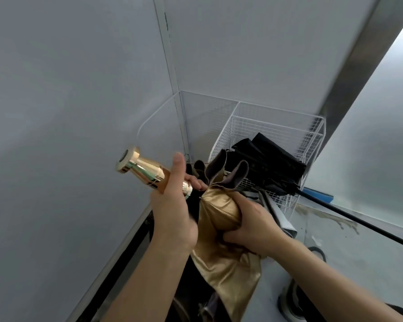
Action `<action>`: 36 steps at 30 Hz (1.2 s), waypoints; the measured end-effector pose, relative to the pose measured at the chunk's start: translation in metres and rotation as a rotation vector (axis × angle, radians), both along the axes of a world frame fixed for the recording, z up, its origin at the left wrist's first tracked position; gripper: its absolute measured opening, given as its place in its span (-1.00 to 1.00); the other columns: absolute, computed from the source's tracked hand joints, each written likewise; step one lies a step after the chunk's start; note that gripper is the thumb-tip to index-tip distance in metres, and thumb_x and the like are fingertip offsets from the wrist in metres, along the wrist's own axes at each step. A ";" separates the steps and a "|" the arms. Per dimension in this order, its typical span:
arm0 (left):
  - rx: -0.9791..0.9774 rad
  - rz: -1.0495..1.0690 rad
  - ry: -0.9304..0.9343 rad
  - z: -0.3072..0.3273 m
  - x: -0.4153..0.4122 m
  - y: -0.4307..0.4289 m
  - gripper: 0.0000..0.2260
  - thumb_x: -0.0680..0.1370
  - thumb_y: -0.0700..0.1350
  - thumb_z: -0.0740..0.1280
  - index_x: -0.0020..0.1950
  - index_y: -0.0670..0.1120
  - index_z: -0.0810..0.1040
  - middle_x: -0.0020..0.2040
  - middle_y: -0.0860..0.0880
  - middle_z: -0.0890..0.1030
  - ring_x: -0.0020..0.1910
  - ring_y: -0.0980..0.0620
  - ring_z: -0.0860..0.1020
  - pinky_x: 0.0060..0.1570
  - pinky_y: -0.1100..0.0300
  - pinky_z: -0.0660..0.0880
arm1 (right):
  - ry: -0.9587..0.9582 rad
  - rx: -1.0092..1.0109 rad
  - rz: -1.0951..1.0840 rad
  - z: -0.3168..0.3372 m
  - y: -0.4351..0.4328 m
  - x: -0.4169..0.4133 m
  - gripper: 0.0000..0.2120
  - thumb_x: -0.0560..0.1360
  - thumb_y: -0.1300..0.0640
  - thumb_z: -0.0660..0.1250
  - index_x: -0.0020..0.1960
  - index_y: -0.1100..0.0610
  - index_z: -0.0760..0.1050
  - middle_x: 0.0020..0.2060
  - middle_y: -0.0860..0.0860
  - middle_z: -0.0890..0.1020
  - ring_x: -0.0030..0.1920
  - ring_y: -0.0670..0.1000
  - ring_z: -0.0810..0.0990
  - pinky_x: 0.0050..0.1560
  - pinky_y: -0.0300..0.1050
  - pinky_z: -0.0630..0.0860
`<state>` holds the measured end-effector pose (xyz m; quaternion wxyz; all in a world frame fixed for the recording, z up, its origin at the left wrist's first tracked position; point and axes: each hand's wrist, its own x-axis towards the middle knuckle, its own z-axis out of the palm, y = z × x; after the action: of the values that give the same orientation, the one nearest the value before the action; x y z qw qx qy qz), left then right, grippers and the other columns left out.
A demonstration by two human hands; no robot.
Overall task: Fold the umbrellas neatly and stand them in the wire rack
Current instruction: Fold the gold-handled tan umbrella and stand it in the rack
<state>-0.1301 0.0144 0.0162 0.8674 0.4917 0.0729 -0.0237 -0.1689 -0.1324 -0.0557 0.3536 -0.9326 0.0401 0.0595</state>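
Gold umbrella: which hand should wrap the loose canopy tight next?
Probably the right hand: it already bunches the gold umbrella's fabric, while the left hand grips the handle and can steady it.

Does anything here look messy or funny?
Yes. The black umbrella lies slanted across the white wire rack rather than standing upright, its thin shaft poking out over the rim. The gold umbrella, held in both hands, is bunched, not neatly folded.
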 end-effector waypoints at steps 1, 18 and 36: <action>0.034 -0.058 -0.038 0.000 0.001 -0.001 -0.68 0.34 0.14 0.51 -0.45 -0.03 0.52 -0.44 -0.06 0.49 -0.29 -0.08 0.51 0.24 -0.18 0.46 | -0.009 0.007 -0.039 0.000 -0.001 0.003 -0.14 0.20 -0.02 0.56 0.45 -0.11 0.32 0.05 -0.14 0.55 0.15 0.02 0.56 0.09 -0.04 0.51; 0.148 -0.437 -0.251 -0.006 0.044 0.016 -0.79 0.41 -0.19 0.40 -0.42 -0.05 0.53 -0.46 -0.09 0.52 -0.24 -0.16 0.60 -0.02 0.05 0.57 | 0.385 0.472 0.262 0.008 -0.005 0.034 -0.70 0.16 0.17 0.44 -0.11 0.03 0.54 -0.30 -0.04 0.64 -0.26 -0.03 0.62 -0.17 0.00 0.57; 0.485 0.037 -0.197 -0.025 0.068 0.032 -0.69 0.51 -0.13 0.44 -0.44 -0.13 0.56 -0.42 -0.04 0.58 -0.20 -0.11 0.62 0.09 0.09 0.53 | -0.083 0.287 -0.461 0.006 -0.044 0.031 -0.92 0.44 0.05 0.52 -0.15 -0.03 0.62 -0.27 -0.07 0.69 -0.19 -0.03 0.66 -0.07 0.07 0.60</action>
<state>-0.0617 0.0461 -0.0090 0.7273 0.6838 0.0007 0.0584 -0.1382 -0.1763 -0.0500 0.4878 -0.8409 0.2279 -0.0558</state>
